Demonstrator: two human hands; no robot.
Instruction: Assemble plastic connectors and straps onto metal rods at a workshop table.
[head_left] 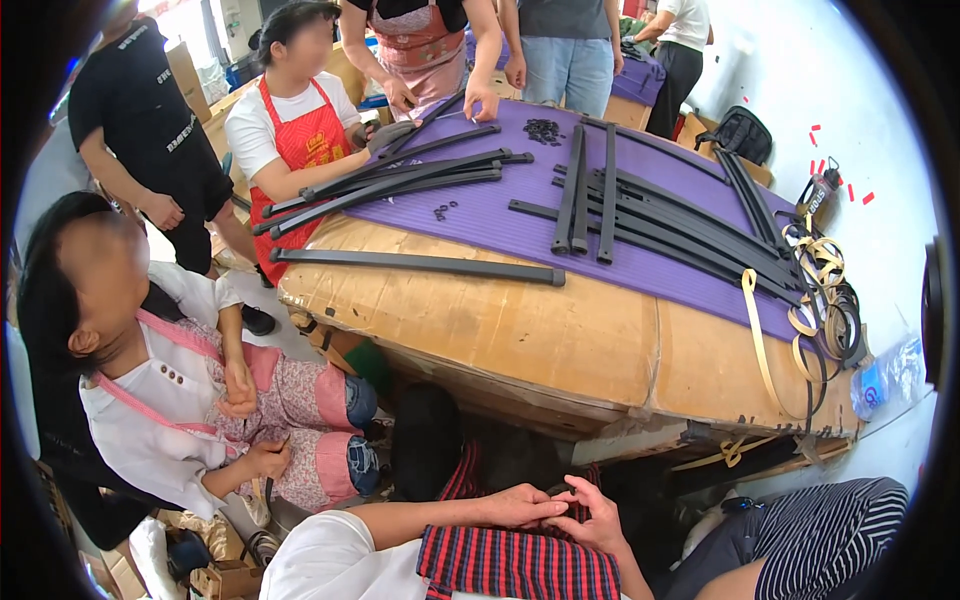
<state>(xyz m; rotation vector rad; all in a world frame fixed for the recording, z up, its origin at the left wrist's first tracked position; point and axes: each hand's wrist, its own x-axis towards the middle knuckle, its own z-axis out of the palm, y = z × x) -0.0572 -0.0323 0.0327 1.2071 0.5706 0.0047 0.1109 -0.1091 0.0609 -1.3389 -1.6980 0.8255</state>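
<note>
My left hand [522, 506] and my right hand [596, 516] meet low in the middle of the view, above my lap. Their fingertips come together and the fingers of both are bent. Anything pinched between them is too small or too hidden to make out. A striped red and dark blue cloth [520, 562] lies over my front, just below the hands. Beyond them, on the cardboard-topped work table [480, 310], a long black bar [420, 265] rests along the near edge, out of reach of both hands.
A purple mat [440, 222] bears several black bars [680, 230] and small black parts [542, 131]. Tan straps [750, 300] hang at the right, near a clear plastic bottle [888, 378]. People sit left and right of me; others work across the table, one in a red apron [305, 130].
</note>
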